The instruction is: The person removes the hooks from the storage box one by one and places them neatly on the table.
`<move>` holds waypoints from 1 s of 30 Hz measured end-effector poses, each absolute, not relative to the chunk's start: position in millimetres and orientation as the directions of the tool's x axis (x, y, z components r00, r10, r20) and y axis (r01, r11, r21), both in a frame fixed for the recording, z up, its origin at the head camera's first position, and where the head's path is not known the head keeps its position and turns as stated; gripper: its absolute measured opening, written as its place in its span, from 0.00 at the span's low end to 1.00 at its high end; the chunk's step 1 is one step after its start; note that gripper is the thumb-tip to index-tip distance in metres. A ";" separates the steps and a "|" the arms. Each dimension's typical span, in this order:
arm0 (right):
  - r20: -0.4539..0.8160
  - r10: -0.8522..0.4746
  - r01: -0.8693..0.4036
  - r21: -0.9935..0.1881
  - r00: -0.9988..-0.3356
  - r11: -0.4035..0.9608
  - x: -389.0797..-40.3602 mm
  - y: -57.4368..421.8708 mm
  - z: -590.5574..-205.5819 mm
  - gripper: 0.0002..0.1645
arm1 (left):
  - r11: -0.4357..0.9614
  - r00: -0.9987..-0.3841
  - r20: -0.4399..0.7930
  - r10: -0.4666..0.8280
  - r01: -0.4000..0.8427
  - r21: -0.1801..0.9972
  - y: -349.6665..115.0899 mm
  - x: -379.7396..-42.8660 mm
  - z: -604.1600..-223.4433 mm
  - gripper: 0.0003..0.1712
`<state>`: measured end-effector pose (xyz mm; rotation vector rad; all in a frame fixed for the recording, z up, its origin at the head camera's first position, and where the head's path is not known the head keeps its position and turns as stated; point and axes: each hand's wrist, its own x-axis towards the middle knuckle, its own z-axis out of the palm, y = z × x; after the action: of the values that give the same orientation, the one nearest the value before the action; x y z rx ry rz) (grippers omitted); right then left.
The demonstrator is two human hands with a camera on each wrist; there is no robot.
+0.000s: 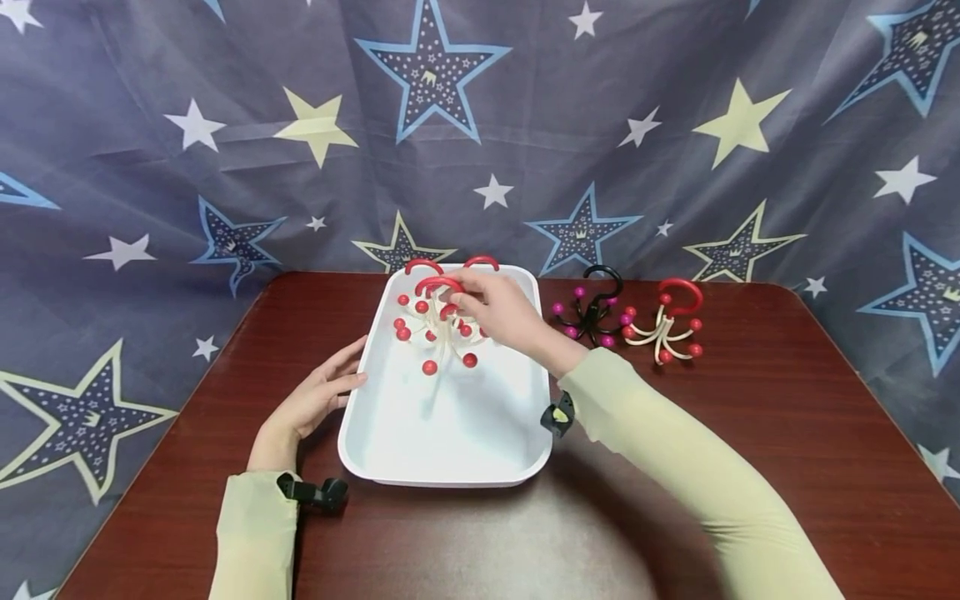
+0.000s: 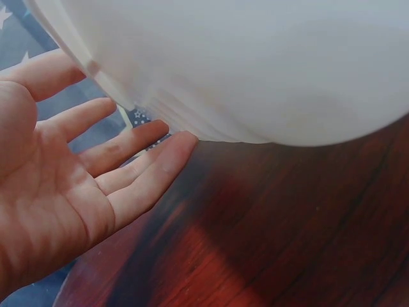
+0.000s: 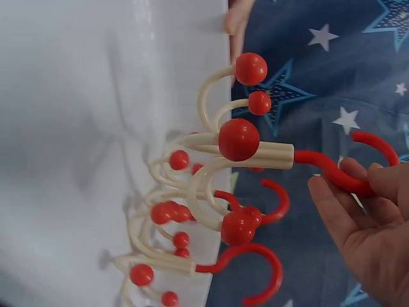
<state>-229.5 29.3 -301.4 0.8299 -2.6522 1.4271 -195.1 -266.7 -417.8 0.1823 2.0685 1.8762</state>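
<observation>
My right hand (image 1: 501, 310) pinches the red hook of a cream claw hanger (image 3: 271, 155) with several curved arms tipped in red balls. That hanger is up over the far half of a white tray (image 1: 450, 446). Below it, other cream-and-red hangers (image 3: 169, 262) lie at the tray's far end, their red hooks near the far rim; the held one partly hides them. My left hand (image 1: 318, 398) is at the tray's left side, fingers spread and nearly straight, touching its outer wall (image 2: 211, 109).
Right of the tray, a black claw hanger (image 1: 592, 317) with magenta balls sits on the dark red table (image 1: 750, 417). Beside it stands another cream-and-red hanger (image 1: 663, 333). A grey star-patterned cloth (image 1: 525, 108) hangs behind the table.
</observation>
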 end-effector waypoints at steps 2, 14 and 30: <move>0.266 -0.440 -0.455 -0.791 -0.858 0.410 -227.8 37.7 -296.9 0.18 | 0.114 -0.933 -0.162 0.321 -0.132 0.985 -265.9 -195.5 -417.7 0.37; 0.388 -0.360 -0.489 -0.834 -0.849 0.256 -215.8 93.7 -283.5 0.19 | 0.117 -0.936 -0.171 0.308 -0.142 0.983 -263.9 -195.8 -416.8 0.37; 0.369 -0.252 -0.429 -0.868 -0.895 0.251 -199.5 171.3 -298.5 0.18 | 0.128 -0.937 -0.180 0.300 -0.147 0.981 -266.6 -195.7 -419.8 0.37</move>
<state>-199.5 171.3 -298.5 0.6479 -2.3578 1.7156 -195.7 -266.6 -419.8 0.1488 2.0785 1.8704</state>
